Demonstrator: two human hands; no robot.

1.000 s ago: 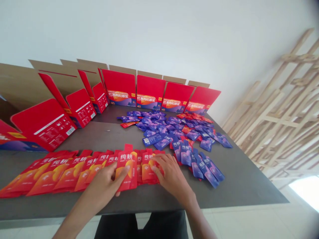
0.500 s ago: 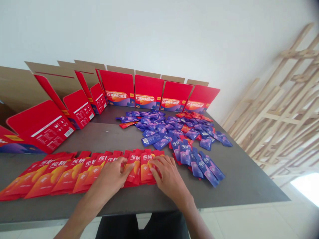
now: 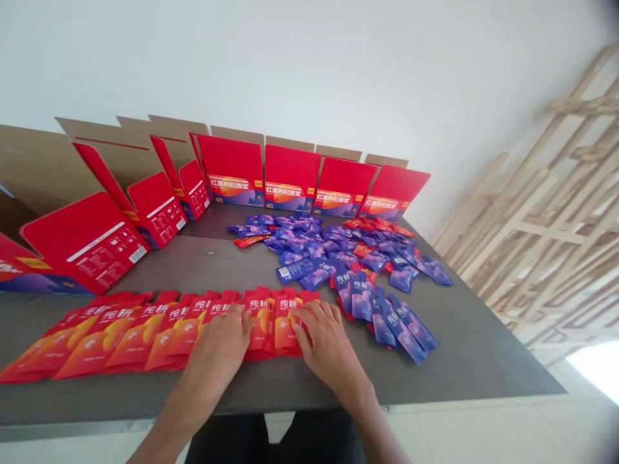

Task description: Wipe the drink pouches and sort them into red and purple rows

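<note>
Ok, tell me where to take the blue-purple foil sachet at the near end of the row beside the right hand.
Pinch the blue-purple foil sachet by its near end, coming from the near side with the right hand. That end lies flat and free on the dark grey tabletop, while its far end sits among the neighbouring sachets, so it should lift cleanly.

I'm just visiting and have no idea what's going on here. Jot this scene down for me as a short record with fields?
Left hand: resting on the red sachets, fingers over them
Right hand: on the right end of that red row
Red row: overlapping sachets along the near table edge
Nearby: blue sachets, loosely spread, with some red ones mixed in
Surface: dark table
Far side: flat red cartons standing along the table's far edge
Off to the right: wooden frame
</note>
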